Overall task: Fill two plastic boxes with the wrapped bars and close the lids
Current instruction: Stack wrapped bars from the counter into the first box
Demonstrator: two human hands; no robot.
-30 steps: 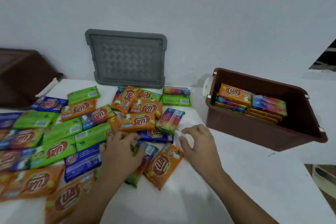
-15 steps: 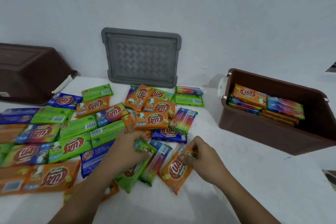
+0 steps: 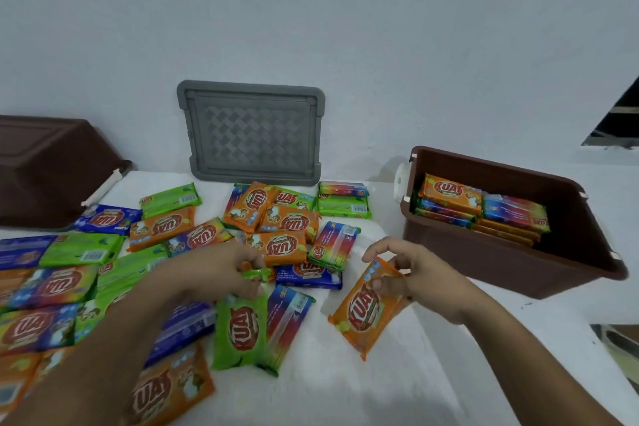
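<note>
Many wrapped bars in orange, green, blue and rainbow wrappers point(image 3: 280, 218) lie spread over the white table. My left hand point(image 3: 221, 273) pinches the top end of a green bar point(image 3: 242, 328), lifted off the table. My right hand point(image 3: 411, 273) grips the top end of an orange bar point(image 3: 366, 308), also raised. An open brown plastic box point(image 3: 518, 266) stands at the right, with several bars stacked along its far side. A second brown box point(image 3: 52, 169) lies overturned at the far left. A grey lid point(image 3: 250, 131) leans upright against the wall.
The white table point(image 3: 345, 391) has bare surface in front of and between my hands and the open box. Its right edge drops off beyond the box, where the floor point(image 3: 619, 342) shows. The wall rises directly behind the table.
Both hands closed on bars and lifted them: the left took a green bar, the right an orange one. The right hand shifted toward the open box.
</note>
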